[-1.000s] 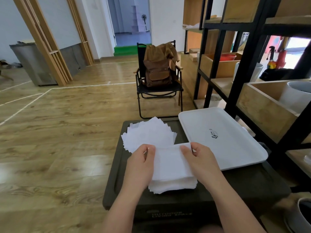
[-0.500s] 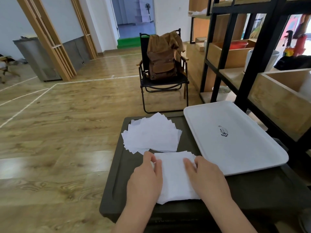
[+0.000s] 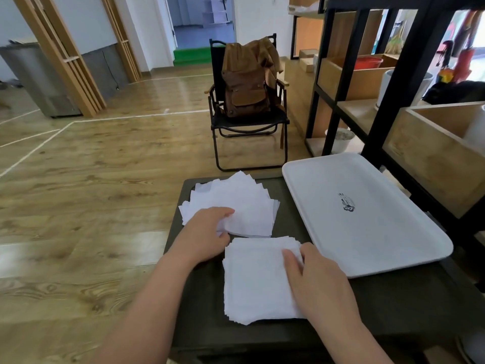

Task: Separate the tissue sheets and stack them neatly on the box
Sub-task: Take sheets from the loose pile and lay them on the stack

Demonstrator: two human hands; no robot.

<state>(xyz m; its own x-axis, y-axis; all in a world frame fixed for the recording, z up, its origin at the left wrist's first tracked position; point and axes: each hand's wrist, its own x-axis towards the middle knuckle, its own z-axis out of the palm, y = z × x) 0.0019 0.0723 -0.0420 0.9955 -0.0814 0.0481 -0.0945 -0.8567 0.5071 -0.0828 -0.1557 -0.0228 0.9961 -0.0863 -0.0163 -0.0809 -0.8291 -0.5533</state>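
Observation:
A dark green box (image 3: 393,292) stands in front of me with two lots of white tissue on its lid. The near pile (image 3: 256,282) is a thick squared stack. My right hand (image 3: 317,279) rests on its right side with fingers laid flat. Farther back lies a fanned spread of separated sheets (image 3: 236,200). My left hand (image 3: 207,232) pinches a single sheet (image 3: 249,222) at its near left corner, between thumb and fingers, over that spread.
A white tray (image 3: 367,232) lies on the right half of the box lid. A black metal shelf with wooden crates (image 3: 409,106) stands close on the right. A folding chair with a brown backpack (image 3: 246,82) sits beyond the box on the wooden floor.
The near stack has been set down flat on the lid. My left hand has left it and carried one sheet back to the fanned spread. My right hand stays on the stack.

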